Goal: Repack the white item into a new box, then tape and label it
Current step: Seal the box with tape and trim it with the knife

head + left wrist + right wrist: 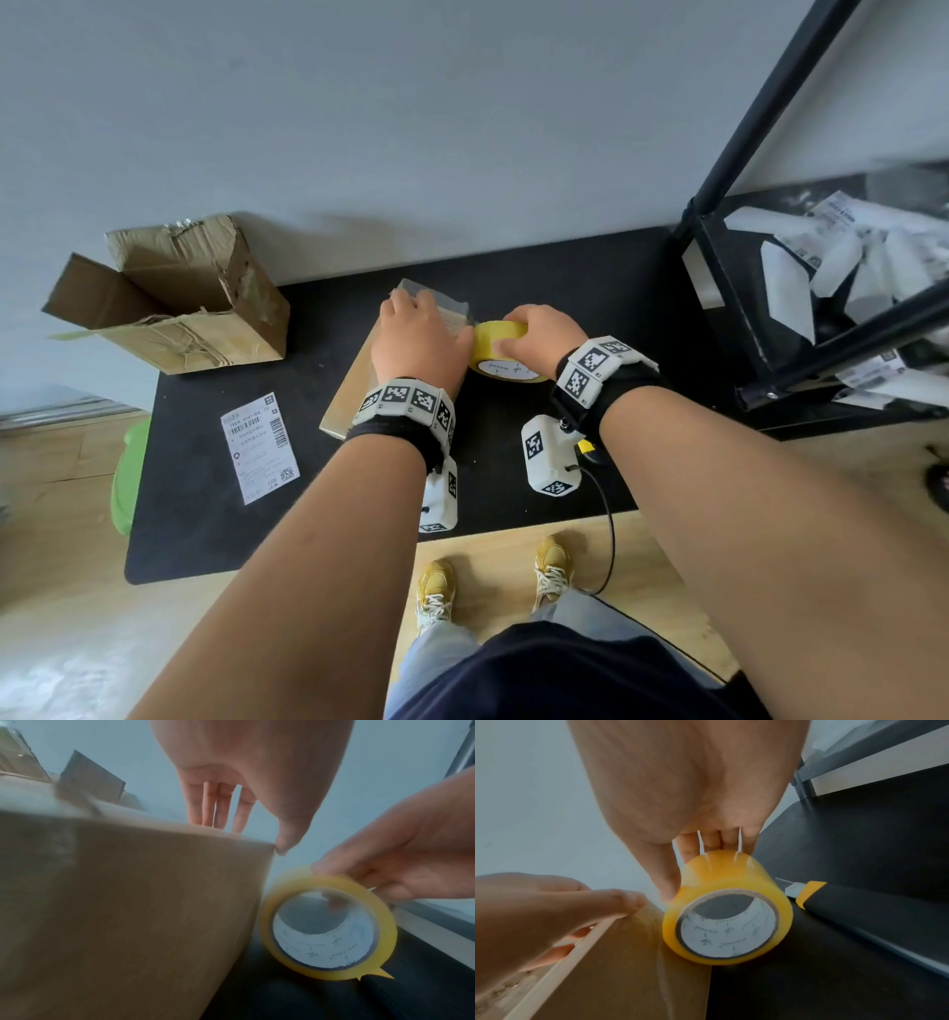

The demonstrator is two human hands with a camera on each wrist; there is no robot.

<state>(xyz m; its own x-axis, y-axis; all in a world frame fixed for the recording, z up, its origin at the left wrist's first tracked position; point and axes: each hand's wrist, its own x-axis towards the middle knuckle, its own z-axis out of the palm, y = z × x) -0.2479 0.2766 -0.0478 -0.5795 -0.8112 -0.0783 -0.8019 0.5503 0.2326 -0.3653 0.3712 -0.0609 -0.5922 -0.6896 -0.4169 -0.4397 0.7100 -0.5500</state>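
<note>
A closed brown cardboard box [349, 383] lies on the black mat [215, 524]. My left hand [418, 336] presses flat on its top, fingers straight [218, 809], thumb at the right top edge. My right hand [542, 331] grips a yellow tape roll [493, 342] against the box's right side, fingers over the roll [726, 878] and thumb beside it. A glossy strip of tape [661, 943] runs over the box [618, 973]. The white item is not in sight.
A torn, open old box [179, 303] stands at the mat's far left. A printed shipping label [259, 447] lies left of me. A yellow-and-black utility knife [834, 902] rests right of the roll. A black shelf frame [760, 288] with white parcels is on the right.
</note>
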